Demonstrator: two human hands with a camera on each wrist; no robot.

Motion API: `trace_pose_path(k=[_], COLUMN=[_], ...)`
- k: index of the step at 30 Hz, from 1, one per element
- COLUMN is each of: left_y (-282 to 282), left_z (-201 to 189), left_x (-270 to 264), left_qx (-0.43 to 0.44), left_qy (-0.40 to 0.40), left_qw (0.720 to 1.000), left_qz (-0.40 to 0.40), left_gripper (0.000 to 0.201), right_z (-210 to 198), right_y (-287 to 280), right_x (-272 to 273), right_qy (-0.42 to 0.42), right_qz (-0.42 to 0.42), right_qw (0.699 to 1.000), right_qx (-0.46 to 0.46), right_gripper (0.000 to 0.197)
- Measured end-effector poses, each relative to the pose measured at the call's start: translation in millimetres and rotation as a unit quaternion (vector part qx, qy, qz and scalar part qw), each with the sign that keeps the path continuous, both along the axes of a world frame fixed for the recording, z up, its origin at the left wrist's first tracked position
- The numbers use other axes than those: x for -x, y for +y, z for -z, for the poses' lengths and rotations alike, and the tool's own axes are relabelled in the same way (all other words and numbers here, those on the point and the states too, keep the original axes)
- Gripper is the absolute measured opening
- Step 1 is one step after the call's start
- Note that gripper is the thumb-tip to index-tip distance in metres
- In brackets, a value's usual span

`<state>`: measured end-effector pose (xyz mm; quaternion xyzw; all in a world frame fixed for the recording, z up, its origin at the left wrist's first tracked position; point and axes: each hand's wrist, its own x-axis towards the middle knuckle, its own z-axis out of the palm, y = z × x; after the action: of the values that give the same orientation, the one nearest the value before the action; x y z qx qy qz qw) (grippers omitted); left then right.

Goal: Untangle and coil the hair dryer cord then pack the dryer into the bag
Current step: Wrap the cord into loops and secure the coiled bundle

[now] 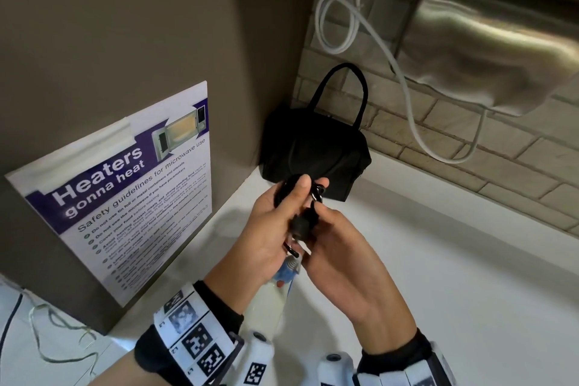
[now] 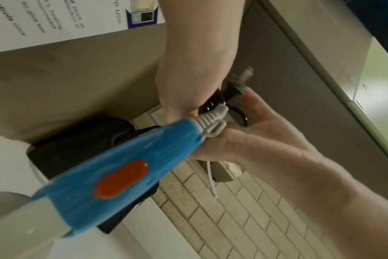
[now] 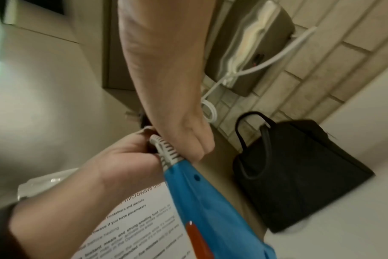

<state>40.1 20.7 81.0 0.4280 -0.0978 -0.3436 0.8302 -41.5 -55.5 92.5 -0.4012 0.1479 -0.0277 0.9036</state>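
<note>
Both hands are raised over the white counter [image 1: 454, 260], in front of the black bag [image 1: 313, 150]. My left hand [image 1: 272, 222] grips a bundle of black cord loops [image 1: 293, 188], thumb pressed on top. My right hand [image 1: 341, 247] curls round the cord by the black plug [image 1: 302, 224]. Below the hands hangs the hair dryer [image 1: 269, 298], with a blue handle, orange switch and cream body. The left wrist view shows the dryer [image 2: 113, 175], its white strain relief [image 2: 213, 117] between the hands, and the plug prongs [image 2: 241, 78]. The bag [image 3: 299, 175] stands upright with its handles up; its opening is hidden.
A microwave safety poster [image 1: 125, 197] is taped to the brown panel on the left. A metal wall unit [image 1: 501, 41] hangs on the brick wall at the right, with a white cable [image 1: 407, 97] looping beside it. A thin wire [image 1: 56, 332] lies at the lower left.
</note>
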Motion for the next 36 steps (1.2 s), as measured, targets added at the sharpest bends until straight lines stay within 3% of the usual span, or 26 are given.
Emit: trace_pose_path(k=[3,6,11,16,22,25,29,33,36], left_y=[-1.5,-1.0,3.0,5.2,4.3,3.9,5.2,5.5,6.5], left_z=[-0.1,1.6,4.9,2.1,0.8,0.4,-1.2,-4.9,-8.8], left_x=[3.7,4.0,-7.1,-12.9,-20.7,-24.6,-26.8,-21.7,-15.0], left_qx=[-0.024,-0.012,0.006,0.031,0.039,0.042,0.049,0.052,0.029], left_qy=[-0.046,-0.041,-0.005,0.035,0.068,0.079,0.083,0.050,0.002], left_qw=[0.999,0.999,0.998,0.995,0.987,0.985,0.987,0.993,0.996], left_qz=[-0.007,-0.019,-0.058,-0.085,-0.137,-0.149,-0.127,-0.097,-0.087], left_gripper=[0.038,0.036,0.028,0.031,0.032,0.029,0.031,0.031,0.036], right_z=[-3.8,-3.9,-10.5,-12.6,-8.7,-6.1,4.0,-1.3,-9.9], right_y=[4.2,2.0,7.2,16.0,21.6,21.6,12.8,12.9,16.4], right_x=[-1.6,2.0,16.6,31.1,55.7,66.5,66.9,61.7,52.3], right_qy=[0.028,0.038,0.017,0.029,0.000,-0.016,0.002,0.017,0.040], right_qz=[0.003,0.005,-0.025,-0.016,-0.020,-0.029,-0.051,-0.102,-0.112], right_qw=[0.994,0.986,0.952,0.924,0.935,0.941,0.927,0.920,0.921], right_qx=[0.101,0.159,0.303,0.382,0.354,0.336,0.373,0.378,0.370], right_gripper=[0.036,0.026,0.045,0.045,0.036,0.043,0.046,0.045,0.034])
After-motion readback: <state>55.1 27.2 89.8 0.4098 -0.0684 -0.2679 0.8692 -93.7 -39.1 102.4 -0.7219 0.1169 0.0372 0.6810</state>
